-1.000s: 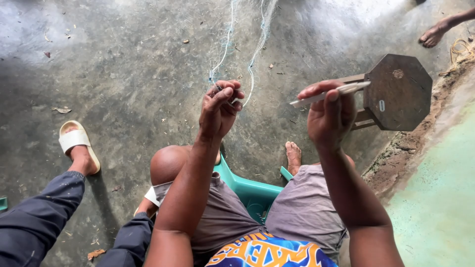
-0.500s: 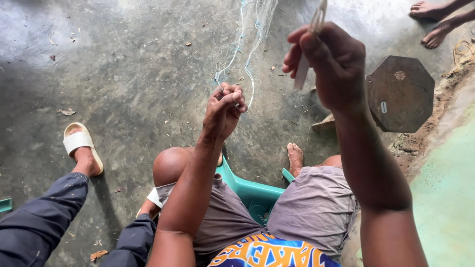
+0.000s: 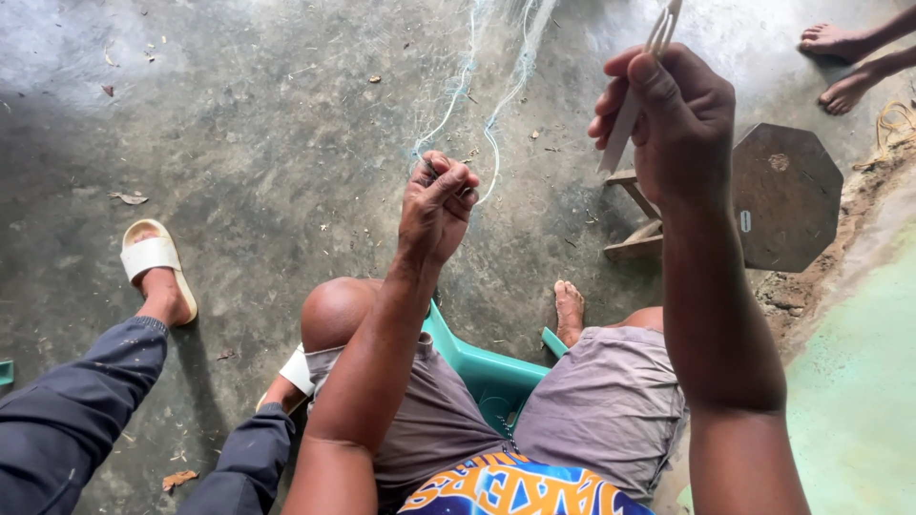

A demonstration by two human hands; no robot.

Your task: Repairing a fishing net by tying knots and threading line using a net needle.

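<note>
Pinched between the left hand's (image 3: 437, 205) fingers, the pale blue net twine (image 3: 448, 105) runs away above the grip. Raised to its right, the right hand (image 3: 673, 119) is clenched around a white netting needle (image 3: 637, 91). Steady tension on the twine would probably keep the knot tight.
</note>
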